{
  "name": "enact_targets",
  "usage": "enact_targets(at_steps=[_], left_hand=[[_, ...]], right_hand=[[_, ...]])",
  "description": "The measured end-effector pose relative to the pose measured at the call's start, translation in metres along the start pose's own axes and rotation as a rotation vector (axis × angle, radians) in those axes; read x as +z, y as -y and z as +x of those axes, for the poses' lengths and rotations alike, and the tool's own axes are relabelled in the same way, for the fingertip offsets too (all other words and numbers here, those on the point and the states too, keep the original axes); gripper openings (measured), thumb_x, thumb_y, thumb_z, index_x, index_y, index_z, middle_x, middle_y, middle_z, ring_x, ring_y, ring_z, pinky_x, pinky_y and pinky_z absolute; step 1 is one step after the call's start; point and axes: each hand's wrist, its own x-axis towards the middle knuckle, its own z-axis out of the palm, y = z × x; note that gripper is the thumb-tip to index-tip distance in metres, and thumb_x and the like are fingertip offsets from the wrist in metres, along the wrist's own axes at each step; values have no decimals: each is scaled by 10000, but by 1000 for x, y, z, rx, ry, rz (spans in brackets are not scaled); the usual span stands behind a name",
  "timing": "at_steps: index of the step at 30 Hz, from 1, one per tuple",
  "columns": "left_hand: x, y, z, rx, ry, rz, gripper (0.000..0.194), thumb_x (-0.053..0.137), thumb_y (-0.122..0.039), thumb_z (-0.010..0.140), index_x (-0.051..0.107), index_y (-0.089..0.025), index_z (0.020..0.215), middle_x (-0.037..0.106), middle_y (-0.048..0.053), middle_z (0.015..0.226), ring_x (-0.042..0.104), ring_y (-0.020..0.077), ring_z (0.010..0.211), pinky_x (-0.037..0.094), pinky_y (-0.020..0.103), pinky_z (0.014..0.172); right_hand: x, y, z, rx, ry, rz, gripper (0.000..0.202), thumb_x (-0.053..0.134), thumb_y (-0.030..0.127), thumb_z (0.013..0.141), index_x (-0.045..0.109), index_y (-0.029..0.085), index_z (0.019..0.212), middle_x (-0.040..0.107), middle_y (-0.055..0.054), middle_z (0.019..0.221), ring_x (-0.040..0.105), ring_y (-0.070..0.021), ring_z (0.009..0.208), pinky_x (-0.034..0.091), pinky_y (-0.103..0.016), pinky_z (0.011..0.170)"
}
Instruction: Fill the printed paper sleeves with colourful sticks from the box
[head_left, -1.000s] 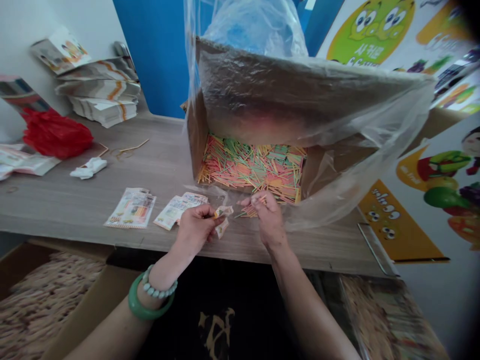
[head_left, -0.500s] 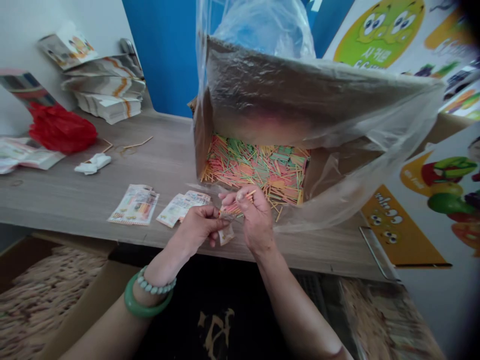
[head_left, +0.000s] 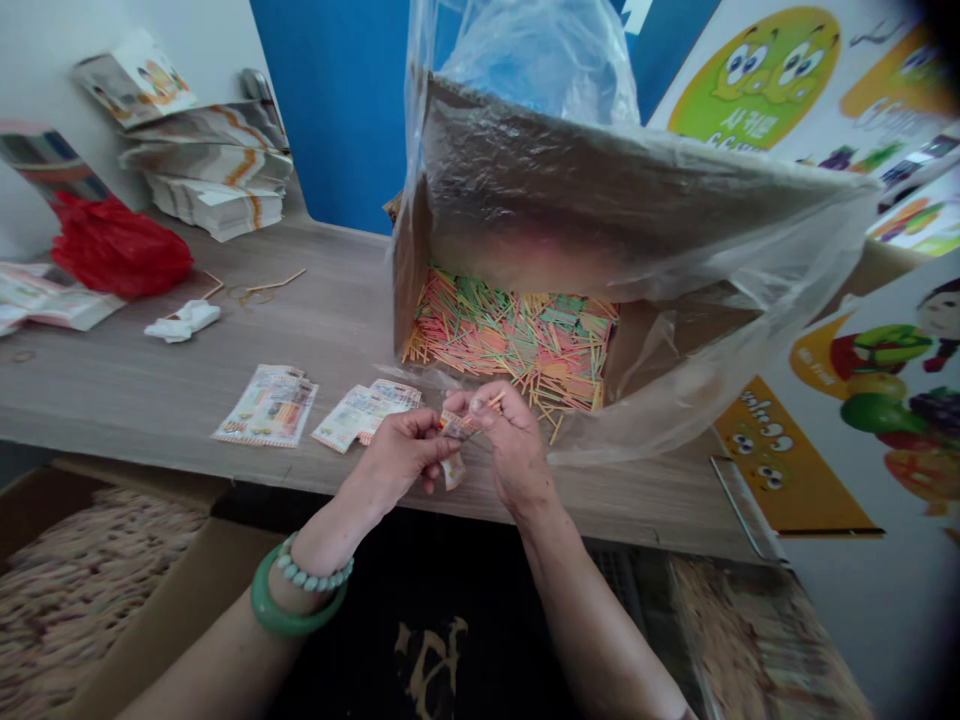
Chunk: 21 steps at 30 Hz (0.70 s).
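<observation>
My left hand (head_left: 411, 447) pinches a small printed plastic packet (head_left: 453, 468) near the table's front edge. Close beside it, my right hand (head_left: 510, 435) is closed on thin orange-pink sticks (head_left: 496, 400), whose ends show between thumb and fingers at the packet's opening. Just behind both hands, a plastic-lined cardboard box (head_left: 525, 170) lies open toward me, with many pink, green and yellow sticks (head_left: 517, 335) inside. Left of my hands are flat printed packets (head_left: 367, 410) and another packet (head_left: 271, 405) with orange sticks showing in it.
Stacks of printed packets (head_left: 214, 190) stand at the back left. Near them are a red plastic bag (head_left: 120, 245), a crumpled white wrapper (head_left: 184, 320) and loose sticks (head_left: 277, 283). Printed boards (head_left: 885, 400) stand at the right.
The sticks in my right hand show less, sitting further into the packet between my hands. The view has shifted slightly.
</observation>
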Motion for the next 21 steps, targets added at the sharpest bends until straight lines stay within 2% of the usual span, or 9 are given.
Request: enact_targets(at_steps=[3,6,10,13,16,19,21], left_hand=[[1,0,3,137,44,91,309,735,-441,749,639,-163,653,540,-22,595,486,101,522,404,232,491],[7,1,9,243,75,87,367,703,-496,785,649,-156,655,581,8,707,536,141,712,423,254,638],[21,7,20,181,140,-100,399,779,-517,713,673,-148,822,619,10,788,541,153,761,425,275,702],[29,14,27,175,128,-153,423,835,-480,657,678,-145,861,624,0,788,531,141,737,413,267,698],[30,21,30,171,121,-123,404,823,-484,677,683,-141,839,620,-8,754,520,129,704,397,261,686],[29,23,28,146,136,-104,398,819,-470,685,694,-143,874,644,-1,774,540,135,720,408,270,715],[28,22,25,133,125,-97,394,816,-460,688,698,-148,898,646,-3,777,541,135,717,406,268,710]], right_hand=[[3,-3,0,24,69,-3,113,583,301,889,593,239,796,745,-26,1094,620,-201,1175,429,-399,1036],[3,-6,4,26,33,12,105,612,310,865,625,233,794,742,-33,1138,622,-210,1178,416,-409,1056],[-4,-7,11,108,-64,17,101,654,319,796,701,235,828,740,-45,1165,642,-220,1128,461,-388,990],[-10,-6,13,143,-95,48,144,656,331,774,746,241,843,754,-42,1131,652,-221,1109,467,-381,983],[-11,-5,13,132,-128,55,152,660,342,761,760,234,796,768,-45,1066,653,-227,1115,477,-376,972],[-14,-4,17,115,-163,41,156,668,365,768,732,225,744,772,-52,970,680,-223,1004,510,-365,874],[-24,-1,23,45,-195,42,191,640,392,805,708,221,756,761,-48,903,684,-209,914,511,-367,848]])
